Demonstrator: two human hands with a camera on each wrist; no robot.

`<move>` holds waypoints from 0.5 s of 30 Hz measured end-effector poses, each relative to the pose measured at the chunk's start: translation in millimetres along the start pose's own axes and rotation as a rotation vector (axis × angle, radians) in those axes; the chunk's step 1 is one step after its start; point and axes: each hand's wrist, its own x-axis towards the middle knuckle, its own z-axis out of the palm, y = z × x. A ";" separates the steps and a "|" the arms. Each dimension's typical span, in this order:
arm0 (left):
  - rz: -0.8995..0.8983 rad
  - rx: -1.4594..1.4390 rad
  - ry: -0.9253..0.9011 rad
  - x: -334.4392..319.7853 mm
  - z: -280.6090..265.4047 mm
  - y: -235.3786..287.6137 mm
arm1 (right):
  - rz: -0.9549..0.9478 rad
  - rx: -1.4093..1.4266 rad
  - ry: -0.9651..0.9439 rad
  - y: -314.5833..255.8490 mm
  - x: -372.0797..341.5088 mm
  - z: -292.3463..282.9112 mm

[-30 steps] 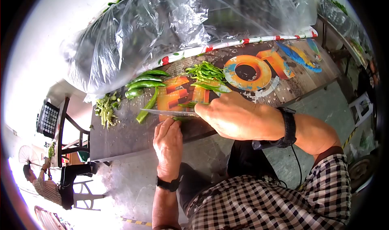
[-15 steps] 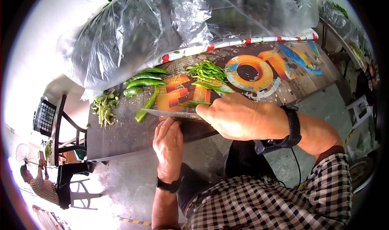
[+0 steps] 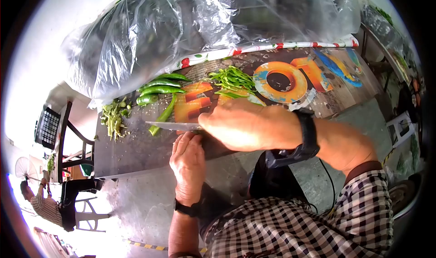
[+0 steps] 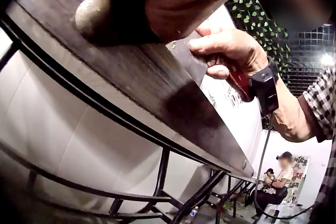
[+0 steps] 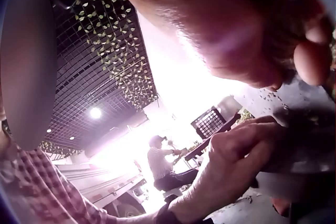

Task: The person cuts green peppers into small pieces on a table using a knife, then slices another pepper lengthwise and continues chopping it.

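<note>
My right hand [image 3: 250, 125] grips a knife, its blade [image 3: 172, 126] pointing left and lying just above the left fingertips. In the left wrist view a dark red part [image 4: 240, 85] shows below the right palm. My left hand [image 3: 188, 160] bends its fingers over the table's near edge, thumb [image 4: 94, 14] low at that edge. The green pepper under those fingertips is hidden by the blade and right hand. Beyond the blade lie a long green pepper piece [image 3: 163, 117], several whole green peppers [image 3: 159, 90] and a pile of green strips [image 3: 232, 78].
Pale green trimmings [image 3: 113, 119] are heaped at the left of the dark table [image 3: 136, 156]. Clear plastic sheeting [image 3: 150, 40] bulges along the far side above a flowered cloth edge [image 3: 218, 54]. Another person [image 3: 47, 208] sits at a table further left.
My right hand and the knife have slid left, the blade tip now reaching further past the left fingers. The left hand stays nearly in place; the green bit by its fingertips is now covered.
</note>
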 end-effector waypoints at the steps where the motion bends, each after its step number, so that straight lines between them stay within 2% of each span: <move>1: -0.001 -0.003 0.000 0.3 0.5 1.1 | 0.062 -0.018 -0.052 -7.4 0.3 -4.3; 2: 0.000 -0.004 0.002 0.7 0.2 2.0 | 0.066 -0.008 -0.056 -9.0 -1.0 -6.4; 5: 0.014 -0.007 -0.006 0.1 -0.9 0.5 | -0.013 -0.080 0.104 0.5 -9.2 15.9; 11: -0.011 -0.020 -0.001 -2.2 -1.0 -0.8 | -0.039 -0.183 0.034 -5.9 -23.6 1.9; 12: -0.005 -0.017 -0.005 -1.6 -1.6 -1.2 | -0.083 -0.247 0.091 -6.4 -24.9 1.3; 15: 0.004 -0.014 -0.014 -2.2 -1.5 -0.6 | -0.060 -0.173 0.034 -1.6 -16.7 3.5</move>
